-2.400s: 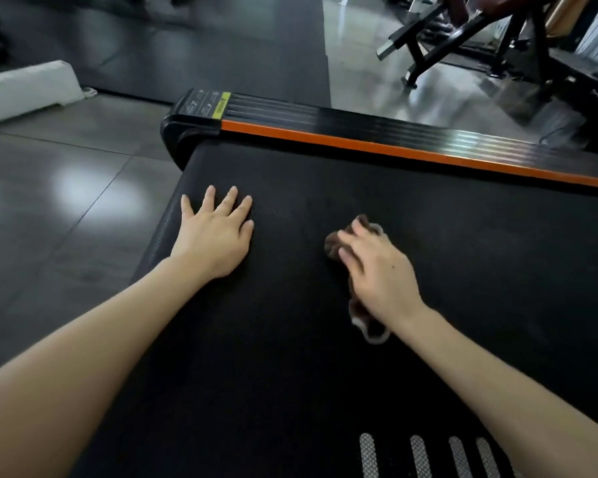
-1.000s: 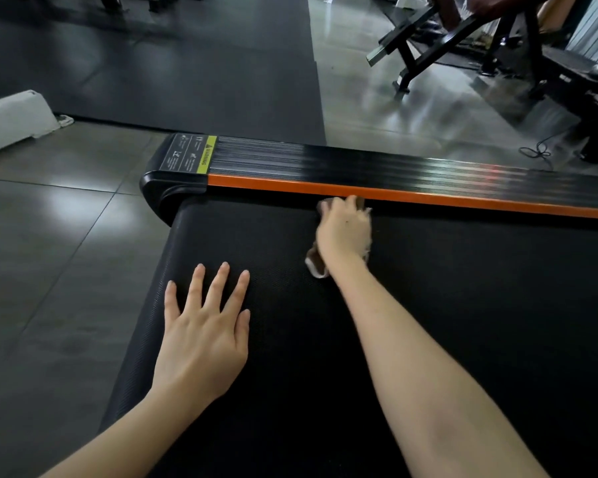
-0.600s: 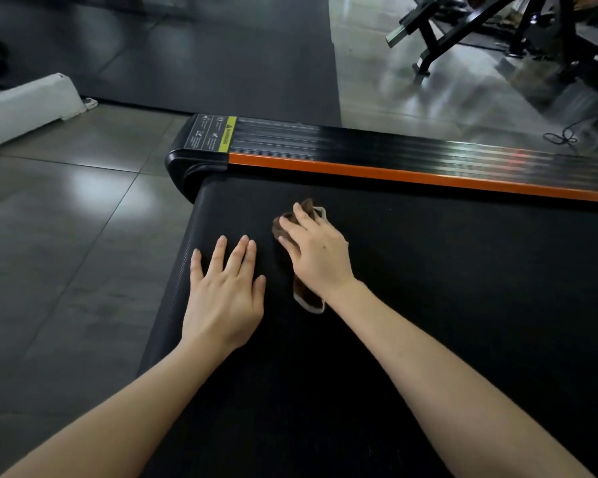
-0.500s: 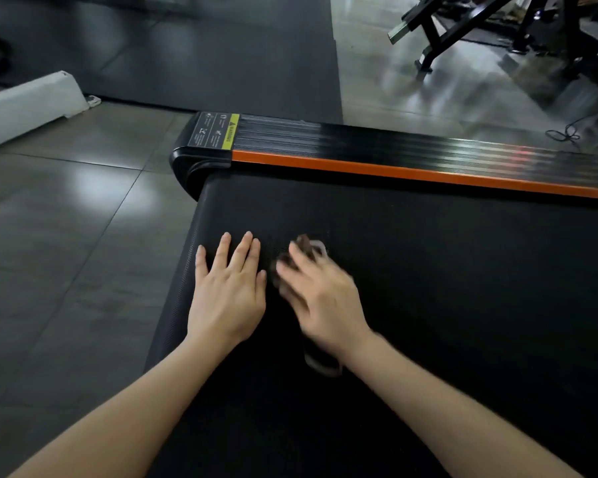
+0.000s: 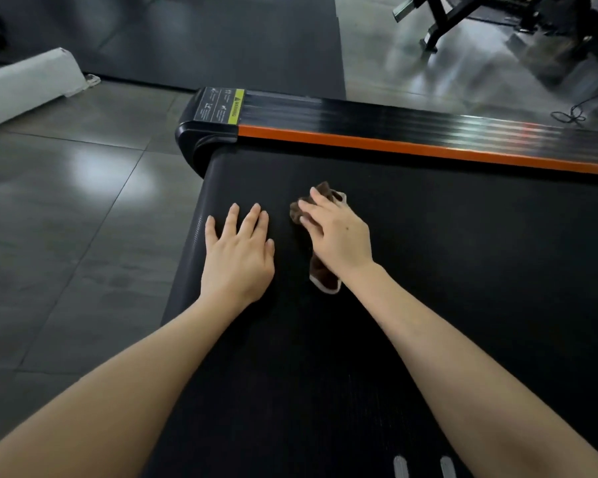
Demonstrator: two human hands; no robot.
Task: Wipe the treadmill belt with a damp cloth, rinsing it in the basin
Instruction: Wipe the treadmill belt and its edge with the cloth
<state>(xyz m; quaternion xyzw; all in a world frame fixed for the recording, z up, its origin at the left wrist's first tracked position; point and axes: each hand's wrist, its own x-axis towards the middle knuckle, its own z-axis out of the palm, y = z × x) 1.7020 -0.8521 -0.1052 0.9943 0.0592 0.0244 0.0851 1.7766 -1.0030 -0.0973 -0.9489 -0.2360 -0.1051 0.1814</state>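
While pressing palm-down on the brown cloth (image 5: 321, 276), lies with fingers nearly straight over it: right hand (image 5: 339, 236), grip slack, nothing curled round the fabric, only pushing it flat against the treadmill belt (image 5: 463, 270). Cloth bunched and long, pale-edged, one end poking out past the fingertips, the other trailing out beside the wrist; all of it on the belt, toward the belt's left end and short of the far edge.

Just beside it, across a narrow strip of bare belt: left hand (image 5: 239, 257), palm down, fingers spread and straight, grip wide and holding nothing, resting near the rounded left end of the belt. Both bare forearms reaching in from the bottom corners.

Beyond the hands, along the far edge of the belt, an orange strip (image 5: 394, 146), then a black ribbed side rail (image 5: 411, 117) with a warning label (image 5: 221, 106) at its left end. At the bottom edge, two pale dashes (image 5: 400, 467) printed on the belt.

Left of the treadmill, grey floor tiles (image 5: 66, 219) with a white oblong object (image 5: 25, 84) lying on them. Farther back, a dark rubber mat (image 5: 221, 39), a black bench frame (image 5: 435, 27) at top right and a loose cable (image 5: 573, 113) on the floor.
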